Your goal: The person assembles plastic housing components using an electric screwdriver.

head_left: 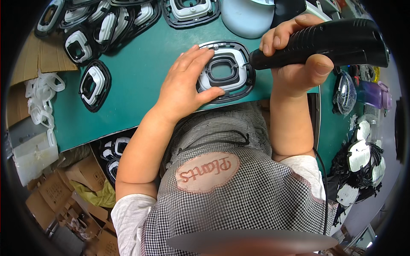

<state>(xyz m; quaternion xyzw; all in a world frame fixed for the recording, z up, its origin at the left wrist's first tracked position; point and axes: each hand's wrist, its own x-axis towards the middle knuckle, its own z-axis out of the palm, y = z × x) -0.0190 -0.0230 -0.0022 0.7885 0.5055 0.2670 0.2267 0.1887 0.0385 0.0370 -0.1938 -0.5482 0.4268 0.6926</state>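
Left of centre, the left hand (pixel 180 83) lies with thumb and fingers spread apart on a bezel (pixel 242 76), while at upper right the right hand (pixel 294 79) is clamped around a black driver (pixel 326 42), its bit (pixel 246 64) at the bezel's right side. In the upper middle, the bezel lies flat on the table (pixel 132 85), black-rimmed around white and grey rings; similar parts (pixel 107 27) crowd the upper left.

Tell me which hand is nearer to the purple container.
Right. The right hand, gripping the black power tool, is left of the purple container and a little higher in the picture; the left hand, resting on the frame, is much farther left.
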